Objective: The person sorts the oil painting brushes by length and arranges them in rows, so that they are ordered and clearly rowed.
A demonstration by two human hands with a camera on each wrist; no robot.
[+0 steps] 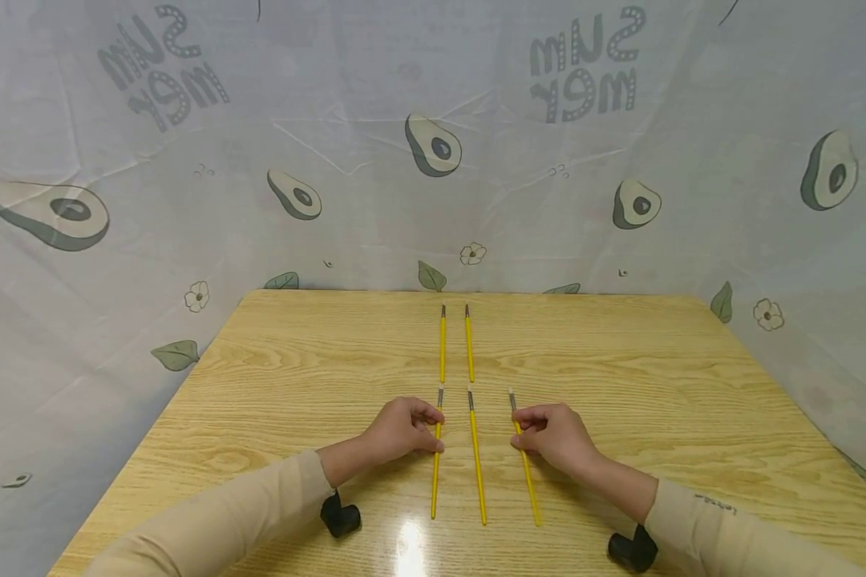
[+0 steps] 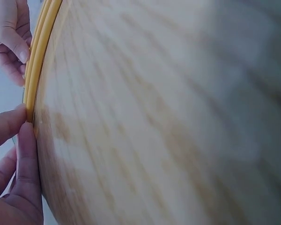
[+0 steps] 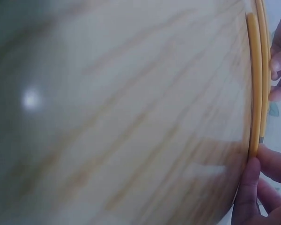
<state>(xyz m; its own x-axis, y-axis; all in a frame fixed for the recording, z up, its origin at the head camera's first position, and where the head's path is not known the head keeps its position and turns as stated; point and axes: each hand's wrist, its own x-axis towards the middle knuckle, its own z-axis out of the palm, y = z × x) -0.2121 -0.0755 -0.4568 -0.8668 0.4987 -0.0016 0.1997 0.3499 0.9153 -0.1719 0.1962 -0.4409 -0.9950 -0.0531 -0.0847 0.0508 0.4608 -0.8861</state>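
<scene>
Three yellow paintbrushes lie side by side near the front of the table, tips pointing away from me. My left hand [image 1: 400, 430] pinches the left paintbrush [image 1: 435, 481] between thumb and fingers, below its metal collar. With thumb and fingertips, my right hand [image 1: 556, 437] holds the right paintbrush [image 1: 530, 489], which slants slightly. Between the hands rests the middle paintbrush [image 1: 478, 465], touched by neither. In the left wrist view, fingertips meet a yellow handle [image 2: 36, 70] at the table surface. The right wrist view shows a similar pinch on a handle [image 3: 255, 89].
Two more yellow paintbrushes, one on the left [image 1: 443, 344] and one on the right [image 1: 470, 344], lie farther back, with dark tips. They line up roughly behind the left and middle ones. A patterned curtain [image 1: 361, 216] hangs behind the wooden table [image 1: 621, 344].
</scene>
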